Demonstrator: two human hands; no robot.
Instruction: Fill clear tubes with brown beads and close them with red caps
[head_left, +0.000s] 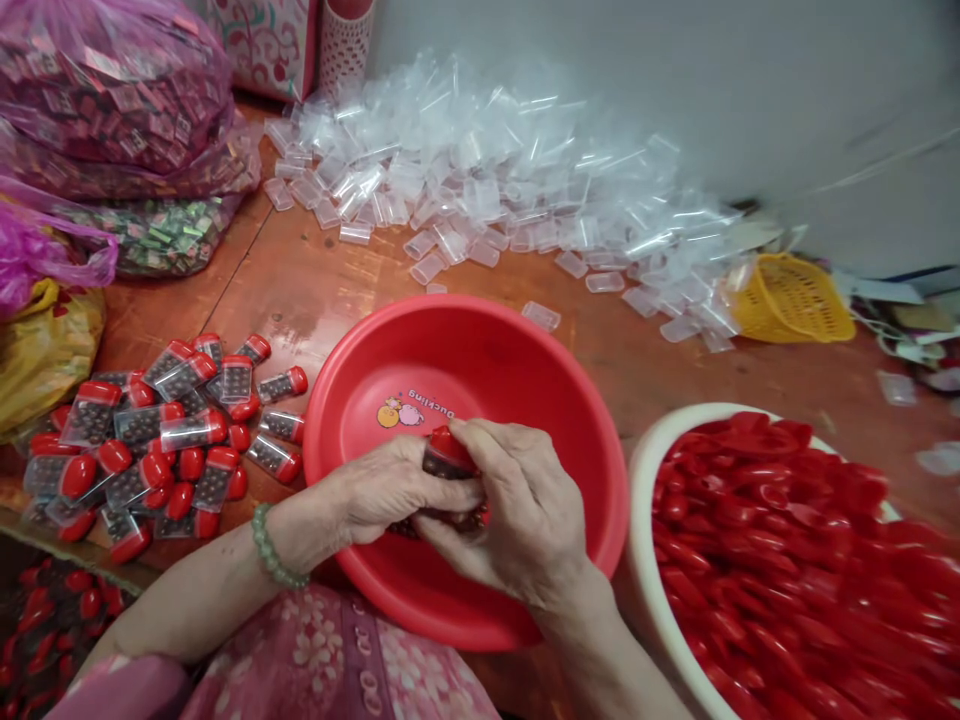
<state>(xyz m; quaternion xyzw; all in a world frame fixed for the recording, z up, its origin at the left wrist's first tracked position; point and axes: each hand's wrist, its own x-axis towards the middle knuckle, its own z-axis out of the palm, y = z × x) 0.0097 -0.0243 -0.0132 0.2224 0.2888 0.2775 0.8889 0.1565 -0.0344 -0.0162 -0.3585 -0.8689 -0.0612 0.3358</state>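
Over the red basin [345, 350] my two hands meet around a small clear container with a red cap [444, 460] and dark contents. My left hand [386, 485], with a green bead bracelet above it, is closed around the container's side. The fingers of my right hand [529, 500] are closed on it too, the upper ones touching its red end. My fingers hide much of the container. Beneath them, some small dark beads [405, 527] show in the basin. Left of the basin lies a pile of similar red-capped containers [191, 430] filled with dark beads.
Many clear empty cases [480, 195] lie heaped along the wall, beside a yellow basket [795, 300]. At the right stands a white tub [641, 500] full of red caps [780, 560]. Stuffed purple plastic bags [120, 110] and a yellow bag [49, 350] stand at the left.
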